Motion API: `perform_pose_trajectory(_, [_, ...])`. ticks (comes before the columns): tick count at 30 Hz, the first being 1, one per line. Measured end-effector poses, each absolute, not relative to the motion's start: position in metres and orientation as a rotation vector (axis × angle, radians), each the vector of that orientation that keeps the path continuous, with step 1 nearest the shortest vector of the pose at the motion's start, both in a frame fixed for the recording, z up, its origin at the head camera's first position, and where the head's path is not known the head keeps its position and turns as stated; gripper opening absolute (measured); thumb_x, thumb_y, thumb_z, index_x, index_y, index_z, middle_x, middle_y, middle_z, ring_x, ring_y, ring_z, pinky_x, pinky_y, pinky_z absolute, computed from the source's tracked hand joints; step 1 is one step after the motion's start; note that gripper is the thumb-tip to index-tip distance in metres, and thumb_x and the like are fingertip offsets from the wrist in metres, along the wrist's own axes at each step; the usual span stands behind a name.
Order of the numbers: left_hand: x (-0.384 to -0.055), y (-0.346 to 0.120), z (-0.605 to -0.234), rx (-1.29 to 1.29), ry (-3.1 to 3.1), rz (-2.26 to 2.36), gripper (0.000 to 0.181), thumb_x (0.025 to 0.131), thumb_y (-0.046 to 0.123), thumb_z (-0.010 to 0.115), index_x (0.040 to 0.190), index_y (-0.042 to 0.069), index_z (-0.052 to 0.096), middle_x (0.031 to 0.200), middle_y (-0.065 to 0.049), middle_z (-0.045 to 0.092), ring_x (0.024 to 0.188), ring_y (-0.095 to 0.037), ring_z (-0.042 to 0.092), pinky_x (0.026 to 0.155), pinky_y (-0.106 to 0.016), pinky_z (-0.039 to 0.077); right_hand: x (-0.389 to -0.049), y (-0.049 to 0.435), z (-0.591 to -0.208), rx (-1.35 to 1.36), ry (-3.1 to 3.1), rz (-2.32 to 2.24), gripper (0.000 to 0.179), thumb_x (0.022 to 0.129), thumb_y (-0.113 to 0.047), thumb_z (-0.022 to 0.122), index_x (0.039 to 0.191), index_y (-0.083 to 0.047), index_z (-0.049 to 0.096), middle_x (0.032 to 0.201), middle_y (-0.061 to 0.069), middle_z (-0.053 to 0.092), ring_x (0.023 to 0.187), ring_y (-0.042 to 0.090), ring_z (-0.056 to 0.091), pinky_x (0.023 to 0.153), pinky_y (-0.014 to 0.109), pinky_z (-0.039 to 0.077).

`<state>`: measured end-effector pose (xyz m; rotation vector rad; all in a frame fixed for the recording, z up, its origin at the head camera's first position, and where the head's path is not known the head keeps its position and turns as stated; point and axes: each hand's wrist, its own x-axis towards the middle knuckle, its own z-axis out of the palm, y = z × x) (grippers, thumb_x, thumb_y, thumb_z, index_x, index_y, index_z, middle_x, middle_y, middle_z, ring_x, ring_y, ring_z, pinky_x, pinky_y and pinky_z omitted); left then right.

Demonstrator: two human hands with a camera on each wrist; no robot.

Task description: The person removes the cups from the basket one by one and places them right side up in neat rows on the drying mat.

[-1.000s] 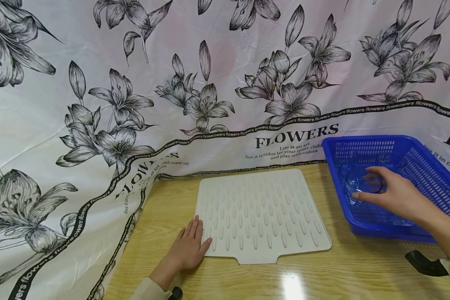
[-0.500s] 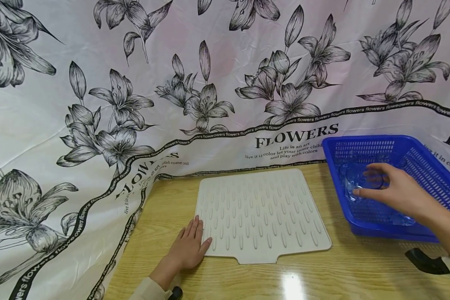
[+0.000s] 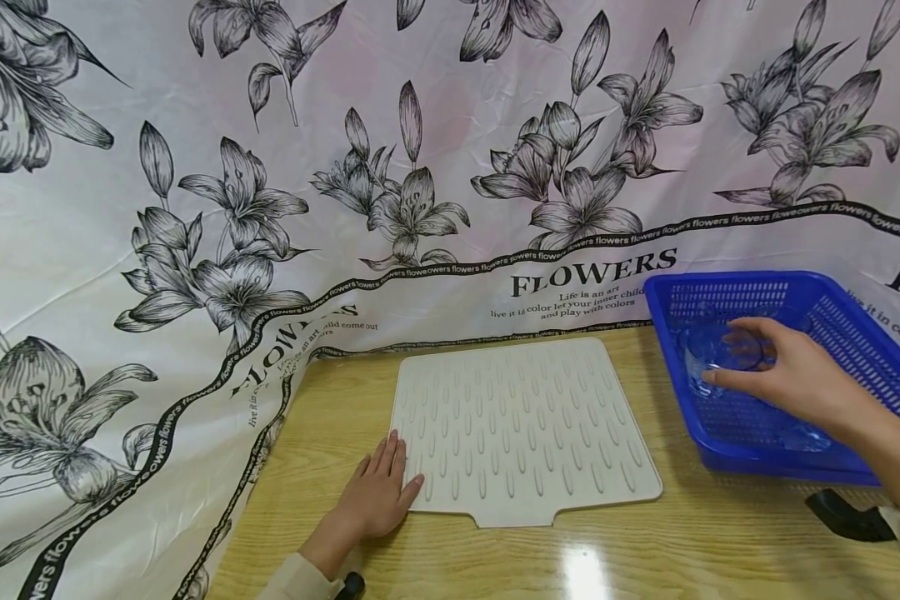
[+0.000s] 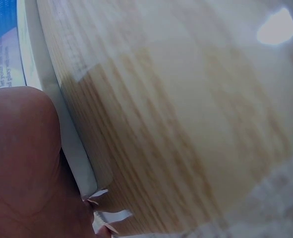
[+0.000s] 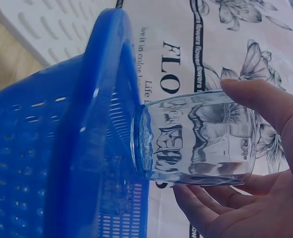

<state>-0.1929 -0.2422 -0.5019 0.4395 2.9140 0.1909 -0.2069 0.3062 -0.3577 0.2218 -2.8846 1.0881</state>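
My right hand (image 3: 806, 379) holds a clear drinking glass (image 5: 201, 141) between thumb and fingers, gripping it near its rim. In the head view the glass overlaps the left part of a blue plastic basket (image 3: 678, 392); the right wrist view shows its base beside the basket's rim. More clear glassware (image 3: 806, 437) lies inside the basket, partly hidden by the hand. My left hand (image 3: 375, 496) lies flat with straight fingers at the left edge of a white ridged mat (image 3: 517, 425), fingertips on that edge. In the left wrist view the hand (image 4: 22, 158) shows beside the mat's edge.
Mat and basket stand on a wood-grain table (image 3: 465, 562), the basket to the mat's right. A white cloth (image 3: 435, 308) with black flowers and lettering hangs behind and along the left side. Dark wrist straps (image 3: 847, 517) show at the sleeves.
My right hand has closed in on the glass and lifted it slightly within the basket area. My left hand and the mat have stayed in place.
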Motion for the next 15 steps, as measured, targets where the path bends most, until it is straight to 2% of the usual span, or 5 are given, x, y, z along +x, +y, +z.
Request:
perform_pose_trajectory(7, [-0.193, -0.242, -0.501, 0.447, 2.916, 0.193, 0.078, 0.11, 0.055, 0.028, 0.162, -0.002, 0.018, 0.17, -0.018, 0.007, 0.157, -0.037, 0.011, 0.121, -0.059, 0.02, -0.209, 0.298, -0.348, 0.218, -2.883, 1.071, 0.102, 0.091, -0.046, 0.078, 0.157, 0.01, 0.024, 0.143, 0.037, 0.045, 0.126, 0.058, 0.046, 0.087, 0.067, 0.047])
perform_pose_trajectory(15, [-0.187, -0.239, -0.489, 0.44, 2.89, 0.234, 0.08, 0.11, 0.056, 0.027, 0.162, -0.003, 0.016, 0.17, -0.019, 0.006, 0.156, -0.039, 0.01, 0.121, -0.061, 0.018, -0.213, 0.287, -0.342, 0.256, -2.868, 1.111, 0.102, 0.09, -0.044, 0.079, 0.156, 0.01, 0.024, 0.144, 0.036, 0.045, 0.128, 0.059, 0.046, 0.093, 0.069, 0.044])
